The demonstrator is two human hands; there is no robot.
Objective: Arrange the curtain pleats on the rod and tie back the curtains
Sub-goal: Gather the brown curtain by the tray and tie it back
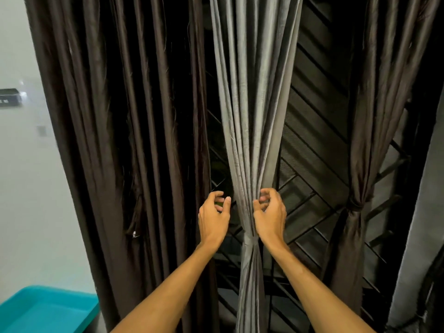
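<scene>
A grey curtain [252, 104] hangs in the middle, gathered into narrow pleats and cinched by a tie-back of the same cloth [249, 243]. Just above the tie, my right hand [270, 213] has its thumb and curled fingers pinching the curtain's right-hand folds. My left hand [213, 216] hovers beside the curtain's left edge with loosely curled fingers and holds nothing. A dark brown curtain [115, 128] hangs loose on the left. Another dark brown curtain [374, 116] on the right is tied back [355, 207]. The rod is out of view.
Behind the curtains is a black panel with diagonal slats [317, 164]. A white wall [28, 176] lies to the left, and a teal plastic bin [45, 308] stands at the lower left. A grey cloth strip [422, 236] hangs at the far right.
</scene>
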